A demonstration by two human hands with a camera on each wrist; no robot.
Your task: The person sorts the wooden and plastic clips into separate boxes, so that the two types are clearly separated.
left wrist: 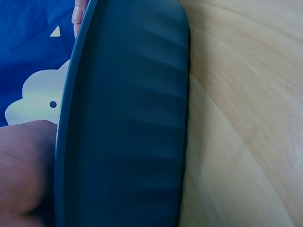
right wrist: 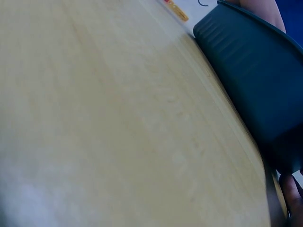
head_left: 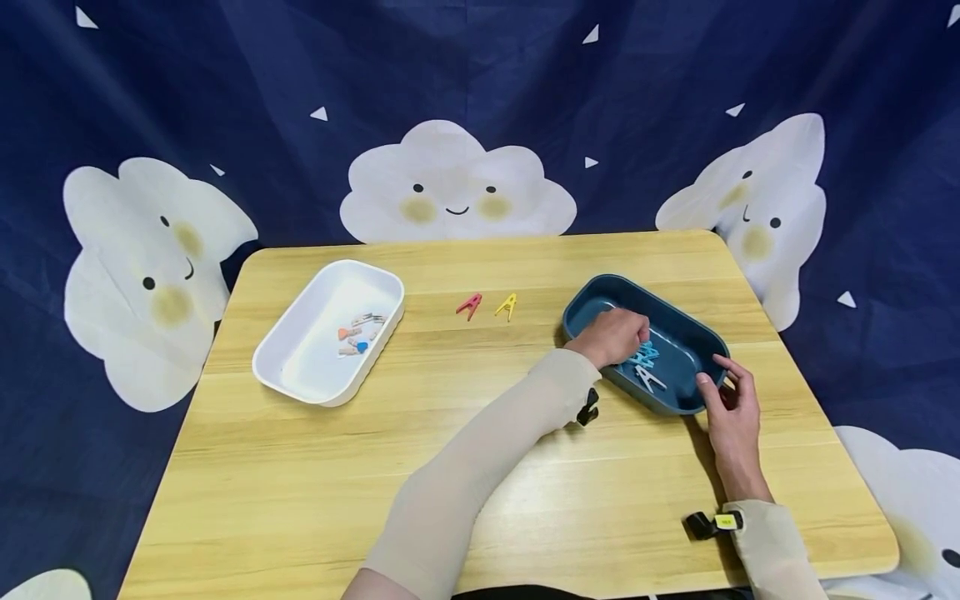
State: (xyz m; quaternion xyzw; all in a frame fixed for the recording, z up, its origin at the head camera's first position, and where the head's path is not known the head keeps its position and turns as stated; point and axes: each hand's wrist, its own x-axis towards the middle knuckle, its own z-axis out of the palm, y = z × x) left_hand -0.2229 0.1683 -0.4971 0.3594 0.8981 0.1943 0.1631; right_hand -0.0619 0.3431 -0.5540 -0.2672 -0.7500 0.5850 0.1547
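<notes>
Left hand (head_left: pixel 609 335) reaches across into the dark blue tray (head_left: pixel 678 329), on the right side of the table (head_left: pixel 465 467). Fingers are curled down over the blue clothespins (head_left: pixel 643 354) lying in it; likely pinching one, but knuckles block the view, so can't tell for certain. A white clothespin (head_left: pixel 649 380) lies just beside the blue ones, nearer the front rim.

Right hand (head_left: pixel 731 408) sits at the tray's near right end, thumb and fingers on the rim, steadying it. Fingers loosely bent, not wrapped round anything.

Handling, my read: pins are light, stiff plastic with a spring, small and a bit slick. Best taken by the two handle legs, thumb against forefinger; a squeeze there opens the jaw end. The tray looks light and rigid with a ribbed outer wall, and would slide on the smooth wood if not held.

Elsewhere: white tray (head_left: pixel 296 379) on the left with a few mixed-colour pins (head_left: pixel 358 335) inside. A red clothespin (head_left: pixel 469 305) and a yellow clothespin (head_left: pixel 507 306) lie side by side on the table between the trays.
</notes>
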